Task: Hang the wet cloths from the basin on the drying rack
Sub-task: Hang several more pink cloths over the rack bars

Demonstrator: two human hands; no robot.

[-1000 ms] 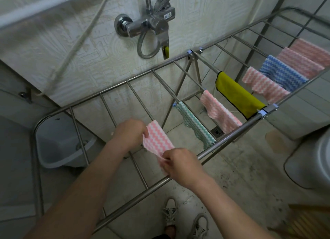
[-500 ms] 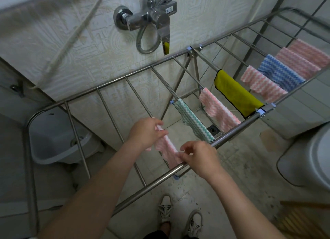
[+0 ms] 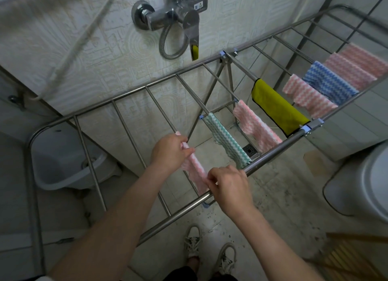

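Step in hand: spreading the pink and white zigzag cloth (image 3: 195,168) along one thin rod (image 3: 160,109) of the stainless steel drying rack (image 3: 159,81).
Where the cloth is: a little left of the frame centre, draped over that rod and running from my left hand down to the front rail (image 3: 273,153). It looks narrow and bunched, not flat.
Left hand (image 3: 170,152): my fingers are curled round the far end of the cloth, on top of the rod.
Right hand (image 3: 228,188): my thumb and fingers pinch the near end, just beside the front rail.
How to do it well: I think I should pull the two ends gently apart along the rod, so the folds open. Then I should even the two hanging sides, so the wet weight does not drag it off.
Neighbour: the green and white zigzag cloth (image 3: 226,142) hangs on the next rod to the right. The two cloths should stay apart, so air can pass between them.
Risk: wet cloth on smooth steel may slide, so I would let go with one hand at a time.
Basin: the grey plastic basin (image 3: 69,171) stands on the floor at the lower left, under the rack's end. I cannot tell if cloths remain inside.
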